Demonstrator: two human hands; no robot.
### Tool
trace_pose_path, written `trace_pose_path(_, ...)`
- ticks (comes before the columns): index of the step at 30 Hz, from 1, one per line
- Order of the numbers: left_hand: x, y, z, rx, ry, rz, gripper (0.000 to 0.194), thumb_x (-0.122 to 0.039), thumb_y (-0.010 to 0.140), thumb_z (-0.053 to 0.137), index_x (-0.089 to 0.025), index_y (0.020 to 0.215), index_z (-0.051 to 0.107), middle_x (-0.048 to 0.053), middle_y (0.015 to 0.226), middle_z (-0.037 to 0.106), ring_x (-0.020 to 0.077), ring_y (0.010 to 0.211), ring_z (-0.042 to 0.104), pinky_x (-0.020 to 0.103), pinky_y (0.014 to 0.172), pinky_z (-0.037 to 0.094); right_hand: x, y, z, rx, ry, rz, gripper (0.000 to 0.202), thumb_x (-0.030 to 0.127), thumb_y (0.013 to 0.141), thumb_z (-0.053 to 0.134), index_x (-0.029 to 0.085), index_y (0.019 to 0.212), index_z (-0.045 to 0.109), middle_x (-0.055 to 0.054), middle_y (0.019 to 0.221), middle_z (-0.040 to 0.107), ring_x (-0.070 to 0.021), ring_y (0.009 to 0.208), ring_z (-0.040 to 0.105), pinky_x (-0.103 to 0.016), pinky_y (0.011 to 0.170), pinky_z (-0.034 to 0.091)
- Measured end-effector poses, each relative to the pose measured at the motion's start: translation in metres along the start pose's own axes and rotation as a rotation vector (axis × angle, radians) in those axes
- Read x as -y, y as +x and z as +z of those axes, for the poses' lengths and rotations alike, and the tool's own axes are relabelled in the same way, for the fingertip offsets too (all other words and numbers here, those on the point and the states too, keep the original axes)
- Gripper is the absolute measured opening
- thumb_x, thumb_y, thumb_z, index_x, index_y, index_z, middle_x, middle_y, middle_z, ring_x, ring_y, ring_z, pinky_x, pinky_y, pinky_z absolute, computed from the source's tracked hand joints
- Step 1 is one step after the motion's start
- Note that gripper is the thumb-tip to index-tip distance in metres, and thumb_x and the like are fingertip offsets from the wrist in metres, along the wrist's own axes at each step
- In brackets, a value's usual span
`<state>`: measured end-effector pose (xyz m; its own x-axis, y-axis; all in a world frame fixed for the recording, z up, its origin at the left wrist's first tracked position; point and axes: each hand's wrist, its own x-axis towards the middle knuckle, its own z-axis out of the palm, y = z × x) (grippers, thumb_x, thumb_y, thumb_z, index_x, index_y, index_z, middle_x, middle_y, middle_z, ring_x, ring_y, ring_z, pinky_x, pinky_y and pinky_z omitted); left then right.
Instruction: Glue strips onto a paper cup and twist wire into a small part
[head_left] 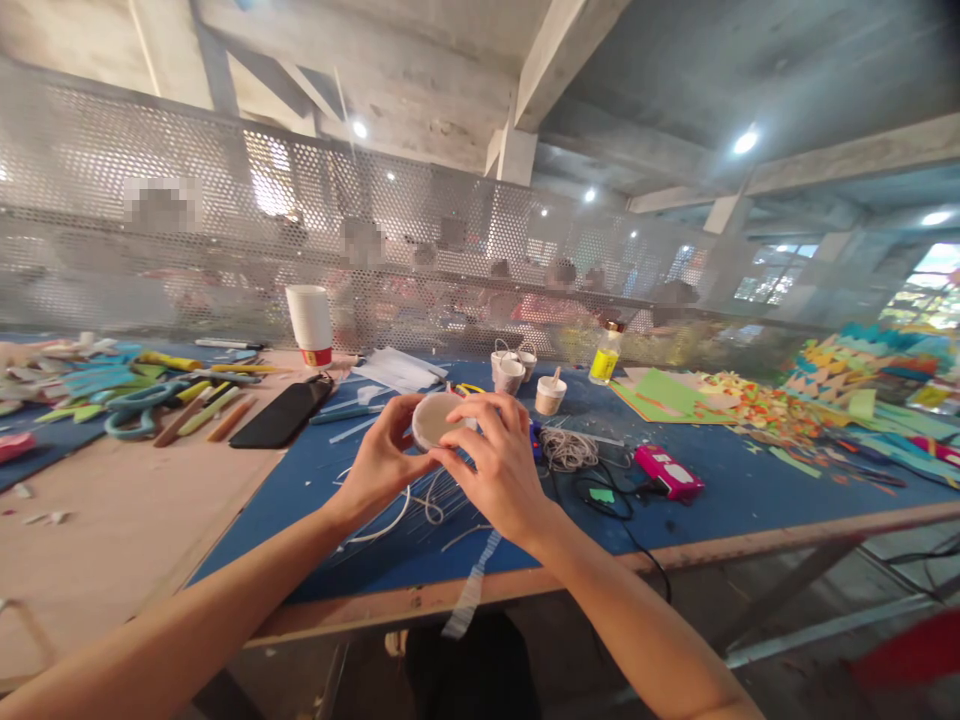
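Whitish round cup (433, 420) sits between both hands (442, 455).

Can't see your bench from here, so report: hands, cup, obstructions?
Both hands on cup, mouth visible. Strip hanging over table edge. Nothing blocking cup.

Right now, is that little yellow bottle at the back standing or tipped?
Standing: the bottle rises from the blue surface with its cap on top.

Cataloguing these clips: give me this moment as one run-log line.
left hand: holds cup | right hand: holds cup | cup: above blue mat, opening visible | phone: left of cup
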<state>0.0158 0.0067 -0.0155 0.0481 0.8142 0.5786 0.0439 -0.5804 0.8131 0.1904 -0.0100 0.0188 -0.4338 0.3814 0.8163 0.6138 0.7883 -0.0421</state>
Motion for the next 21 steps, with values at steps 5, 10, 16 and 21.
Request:
trace_pose_path(5,0.000,0.000,0.000,0.000,-0.009,-0.013,0.059,-0.024,0.064,0.083,-0.017,0.113,0.052,0.008,0.109,0.063,0.0212,0.098,0.061,0.031,0.083,0.049,-0.002,0.001,-0.001,0.001,0.006,-0.018,0.012,0.033,0.090,0.063,0.023,0.084,0.067,-0.001,0.110,0.064,-0.0212,0.122,0.046,-0.043,0.107,0.033)
trace_pose_path(10,0.001,0.000,0.000,0.001,-0.029,-0.010,0.060,-0.025,0.063,0.083,-0.018,0.114,0.052,0.009,0.112,0.062,0.0220,0.100,0.061,0.032,0.085,0.049,-0.005,0.000,0.000,-0.002,0.018,-0.027,0.008,0.032,0.089,0.065,0.024,0.087,0.066,-0.001,0.111,0.064,-0.0213,0.120,0.047,-0.043,0.107,0.033)
trace_pose_path(16,-0.001,0.000,0.000,0.015,-0.073,-0.046,0.066,-0.025,0.059,0.086,-0.018,0.115,0.052,0.009,0.111,0.064,0.0221,0.098,0.061,0.033,0.084,0.050,-0.010,-0.002,-0.002,0.004,0.054,-0.041,0.008,0.031,0.085,0.069,0.028,0.092,0.068,0.001,0.115,0.063,-0.0231,0.123,0.045,-0.047,0.110,0.031)
trace_pose_path(21,-0.012,0.003,0.000,0.074,-0.141,-0.134,0.066,-0.024,0.057,0.086,-0.018,0.114,0.055,0.008,0.112,0.065,0.0244,0.100,0.061,0.035,0.085,0.049,-0.014,0.004,-0.013,-0.008,0.128,0.018,0.018,0.030,0.088,0.065,0.029,0.106,0.065,-0.002,0.116,0.063,-0.0224,0.122,0.047,-0.045,0.105,0.037)
